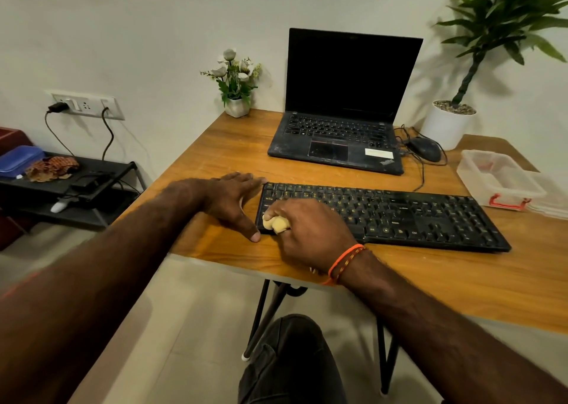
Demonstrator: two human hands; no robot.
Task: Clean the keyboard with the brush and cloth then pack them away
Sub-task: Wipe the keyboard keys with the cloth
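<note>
Wood-grain bench (399, 280) carried a black keyboard (399, 216) lying near its front edge, where a seated person worked with both hands at the keyboard's left end. Their right hand (310, 228), a red thread band on its wrist, had its fingers (287, 208) curled around a bunched pale yellow cloth (276, 223) and pressed it onto the keys at the lower left corner. Their left hand (235, 199) lay flat on the bench just beside that end of the keyboard, its fingers straight and spread, gripping nothing, fingertips reaching the top left corner and the thumb lying along the left edge. Behind the keyboard stood an open black laptop (344, 102) with a dark screen, a black mouse (425, 148) with its cable just to its right. A clear plastic box (498, 179) with a red latch sat on the bench beyond the keyboard's right end. A small white pot of flowers (235, 80) stood at the back corner by the wall, and a tall green plant (461, 96) in a white pot stood at the far right. No brush could be made out.
</note>
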